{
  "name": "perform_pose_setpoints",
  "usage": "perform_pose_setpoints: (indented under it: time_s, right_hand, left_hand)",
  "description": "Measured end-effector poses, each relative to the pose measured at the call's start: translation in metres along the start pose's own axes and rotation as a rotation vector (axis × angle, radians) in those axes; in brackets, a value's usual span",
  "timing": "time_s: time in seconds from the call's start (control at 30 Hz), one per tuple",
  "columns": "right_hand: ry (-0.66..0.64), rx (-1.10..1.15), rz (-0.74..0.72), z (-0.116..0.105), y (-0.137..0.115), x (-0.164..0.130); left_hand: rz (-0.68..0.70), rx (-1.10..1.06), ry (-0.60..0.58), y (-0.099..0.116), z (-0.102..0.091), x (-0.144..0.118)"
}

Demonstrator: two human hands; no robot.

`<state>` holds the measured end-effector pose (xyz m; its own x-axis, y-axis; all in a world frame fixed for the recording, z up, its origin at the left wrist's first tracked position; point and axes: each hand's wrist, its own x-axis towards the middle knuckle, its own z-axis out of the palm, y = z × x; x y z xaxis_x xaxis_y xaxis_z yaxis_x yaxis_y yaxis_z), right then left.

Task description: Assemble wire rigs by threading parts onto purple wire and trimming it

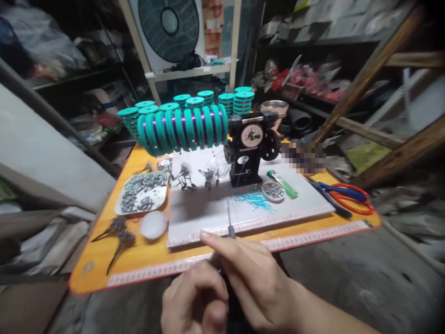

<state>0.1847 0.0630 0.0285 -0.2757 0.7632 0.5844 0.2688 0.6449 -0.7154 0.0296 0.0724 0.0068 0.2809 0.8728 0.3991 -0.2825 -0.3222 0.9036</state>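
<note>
Nearest the camera, the two hands are brought together at the table's front edge. The left hand (194,301) is curled into a loose fist, its fingers closed on something small and dark that is mostly hidden; a speck of blue shows between the hands. The right hand (253,278) is laid partly over it, index finger stretched toward the left, the other fingers bent onto the same hidden piece. What is pinched cannot be told for certain; it is possibly the handle of the thin metal tool (230,222) whose shaft rises just above the fingers, over the edge of the white mat (208,211).

The step in hand is judged to be fine fitting or adjusting of a small part held between both hands. For the next move, a steady pinch and a clear sight of the tool tip are called for.

On the orange table (104,260), a white round pad (153,225) and dark clips (120,234) are set at left, with a tray of small grey parts (142,195) behind them. Blue slivers (255,200), a tin of small metal pieces (273,191) and a green lighter (282,183) lie mid-mat; scissors (342,195) lie at right. Farther back, a black winding machine (248,148) carries a row of teal spools (182,127), with stacked spools (239,99) behind.
</note>
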Motion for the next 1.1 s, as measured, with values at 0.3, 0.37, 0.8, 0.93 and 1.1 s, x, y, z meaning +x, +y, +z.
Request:
perform_pose_setpoints:
  time_s: [0.3,0.37,0.8,0.93,1.1]
  right_hand:
    - [0.328,1.212,0.609,0.01,-0.007,0.01]
    - [0.281,1.192,0.624,0.006,-0.007,0.01]
    - [0.328,0.58,0.414,0.014,-0.011,-0.01]
    - [0.511,0.971,0.579,0.022,-0.008,0.001]
    - [0.592,0.956,0.689,0.013,-0.006,0.007]
  left_hand:
    - [-0.423,-0.977,0.307,0.014,0.044,0.014]
    - [-0.408,-0.947,0.285,0.012,0.043,0.012]
    - [-0.353,-0.715,0.264,0.017,0.039,0.017]
    - [-0.387,-1.053,0.332,0.014,0.05,0.017]
    - [-0.47,-1.111,0.39,0.012,0.051,0.017]
